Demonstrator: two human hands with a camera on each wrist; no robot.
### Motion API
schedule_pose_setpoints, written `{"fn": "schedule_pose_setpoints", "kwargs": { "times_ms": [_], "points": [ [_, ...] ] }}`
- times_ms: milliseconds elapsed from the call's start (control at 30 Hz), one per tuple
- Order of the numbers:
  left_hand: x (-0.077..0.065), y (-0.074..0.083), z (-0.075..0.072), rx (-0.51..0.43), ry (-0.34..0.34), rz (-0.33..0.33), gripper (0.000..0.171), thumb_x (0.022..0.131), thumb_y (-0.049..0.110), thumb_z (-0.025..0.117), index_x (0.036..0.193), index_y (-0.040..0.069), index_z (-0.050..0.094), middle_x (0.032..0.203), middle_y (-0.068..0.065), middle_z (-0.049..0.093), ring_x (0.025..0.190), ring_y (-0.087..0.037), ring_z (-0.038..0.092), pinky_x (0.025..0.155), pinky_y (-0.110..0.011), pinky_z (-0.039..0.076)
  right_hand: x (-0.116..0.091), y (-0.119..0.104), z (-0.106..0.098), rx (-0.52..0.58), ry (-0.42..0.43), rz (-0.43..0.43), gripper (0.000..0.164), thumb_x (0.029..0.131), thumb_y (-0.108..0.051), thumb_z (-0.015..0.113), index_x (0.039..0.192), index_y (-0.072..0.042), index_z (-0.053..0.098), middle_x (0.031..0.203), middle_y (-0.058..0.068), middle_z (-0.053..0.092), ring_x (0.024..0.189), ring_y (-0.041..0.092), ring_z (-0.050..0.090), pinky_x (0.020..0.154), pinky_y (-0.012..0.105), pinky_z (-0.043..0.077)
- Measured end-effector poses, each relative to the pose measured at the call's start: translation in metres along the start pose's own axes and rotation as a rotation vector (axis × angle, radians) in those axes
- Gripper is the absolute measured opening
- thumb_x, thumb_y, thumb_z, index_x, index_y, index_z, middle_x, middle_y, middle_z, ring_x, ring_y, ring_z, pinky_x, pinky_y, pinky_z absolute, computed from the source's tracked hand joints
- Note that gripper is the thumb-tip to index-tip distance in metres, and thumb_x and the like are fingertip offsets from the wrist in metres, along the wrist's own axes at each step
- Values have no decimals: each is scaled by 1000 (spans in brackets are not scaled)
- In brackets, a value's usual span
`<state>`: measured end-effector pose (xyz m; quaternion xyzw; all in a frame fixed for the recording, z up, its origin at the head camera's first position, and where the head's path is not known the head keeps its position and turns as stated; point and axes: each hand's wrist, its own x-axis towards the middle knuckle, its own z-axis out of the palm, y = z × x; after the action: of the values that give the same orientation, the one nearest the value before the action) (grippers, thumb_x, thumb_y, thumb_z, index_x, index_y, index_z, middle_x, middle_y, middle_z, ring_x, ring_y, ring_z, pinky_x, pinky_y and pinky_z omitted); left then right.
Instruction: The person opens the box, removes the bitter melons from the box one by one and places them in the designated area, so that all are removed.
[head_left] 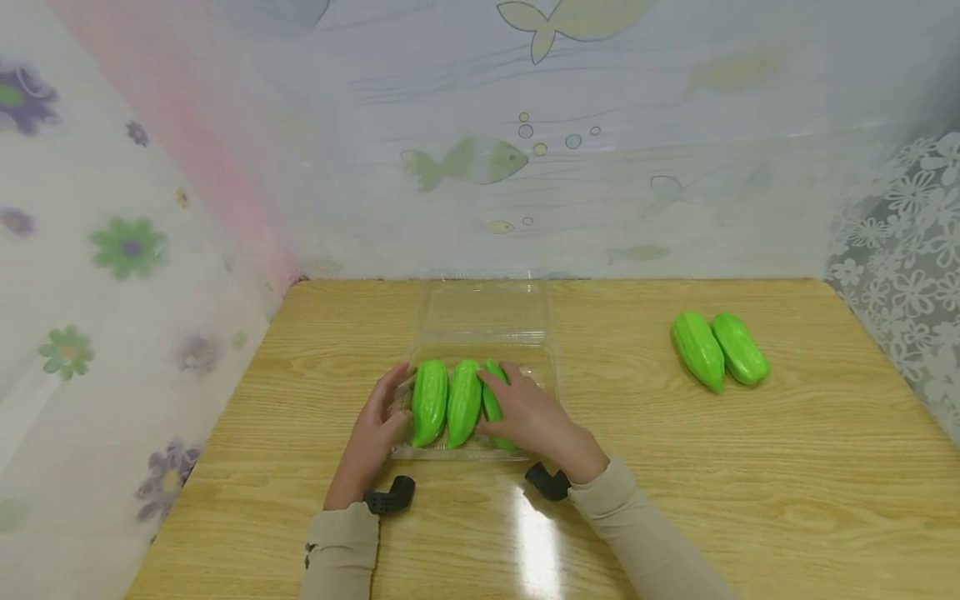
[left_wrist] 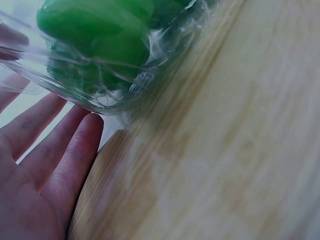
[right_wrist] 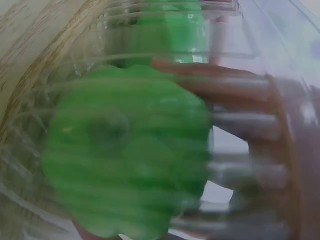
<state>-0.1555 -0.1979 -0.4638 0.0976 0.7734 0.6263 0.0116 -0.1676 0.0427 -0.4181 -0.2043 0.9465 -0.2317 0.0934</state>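
A clear plastic clamshell box (head_left: pixel 555 367) lies with its lid (head_left: pixel 483 307) folded back on a wooden table. Three bright green bitter melons lie side by side in its tray: a left one (head_left: pixel 430 404), a middle one (head_left: pixel 465 402) and a right one (head_left: pixel 492 407). My right hand (head_left: pixel 528 417) reaches into the tray and grips the right melon, partly covering it. Through the ribbed plastic in the right wrist view, fingers (right_wrist: pixel 235 87) curve round a melon (right_wrist: pixel 125 155). My left hand (head_left: pixel 382 421) rests against the box's left side, its fingers (left_wrist: pixel 80 150) extended and touching the plastic.
Two more green bitter melons, one (head_left: pixel 699 352) beside the other (head_left: pixel 741 348), lie on the right part of the table (head_left: pixel 750 467). Behind the table hangs a fish-printed curtain (head_left: pixel 600 192); a flower-printed one (head_left: pixel 120 333) hangs on the left. Dark wrist mounts (head_left: pixel 392 495) are by both wrists.
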Motion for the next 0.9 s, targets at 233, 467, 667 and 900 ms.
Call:
{"fn": "schedule_pose_setpoints", "kwargs": {
  "times_ms": [233,467,667,900],
  "points": [
    [1,0,0,-2,10,-13,65,82,-4,43,138,27,29,140,1,32,126,-19,31,98,-46,27,2,2,-1,-9,22,-9,72,78,-37,62,139,-16,31,137,16,32,115,34,42,82,46,43],
    [1,-2,0,2,11,-8,66,81,-4,43,138,27,29,139,1,33,126,-18,31,97,-48,27,2,2,-7,40,19,22,69,79,-30,55,141,-16,28,134,11,37,101,23,50,73,37,45],
    [0,3,0,7,-10,-11,66,82,-4,43,140,24,27,141,0,31,128,-20,29,97,-48,26,0,0,-12,51,32,6,65,79,-30,53,139,-14,31,130,7,42,95,18,51,73,34,43],
    [-5,24,4,-29,-6,-30,64,81,-8,41,140,14,26,142,-10,29,128,-28,28,98,-48,26,-2,-2,-15,73,19,-2,63,81,-33,52,139,-17,31,133,6,41,113,22,45,86,38,40]
  ]
}}
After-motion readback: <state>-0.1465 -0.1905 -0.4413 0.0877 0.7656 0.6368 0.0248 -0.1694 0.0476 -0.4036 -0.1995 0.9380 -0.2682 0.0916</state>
